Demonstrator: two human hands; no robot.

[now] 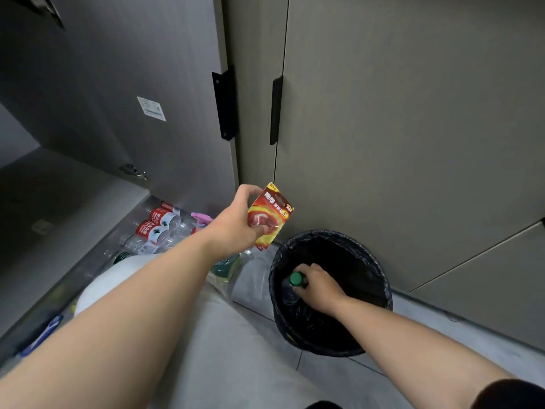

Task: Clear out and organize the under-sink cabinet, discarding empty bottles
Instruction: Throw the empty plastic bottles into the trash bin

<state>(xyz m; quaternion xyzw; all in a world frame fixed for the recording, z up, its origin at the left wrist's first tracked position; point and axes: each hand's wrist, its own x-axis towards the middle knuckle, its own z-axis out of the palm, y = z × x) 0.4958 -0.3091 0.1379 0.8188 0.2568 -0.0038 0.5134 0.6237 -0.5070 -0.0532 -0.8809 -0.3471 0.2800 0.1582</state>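
While the right hand (320,286) is down inside the black bin (309,338), fingers curled round the neck of a clear green-capped bottle (290,295), discarding looks underway but early. Left hand (236,222) pinches a red-yellow packet (272,216) between thumb and fingers, held up just left of the bin; keep or toss, can't tell. Left to do: several red-label water bottles (156,228) lying at the cabinet's front edge, a pink spray head (202,217) behind them, a white container (118,278), and teal-tinted clear plastic (227,267) near the bin. Cabinet door (132,84) hangs open on the left. No sorting visible yet. Bin mouth unobstructed, but both hands are occupied.
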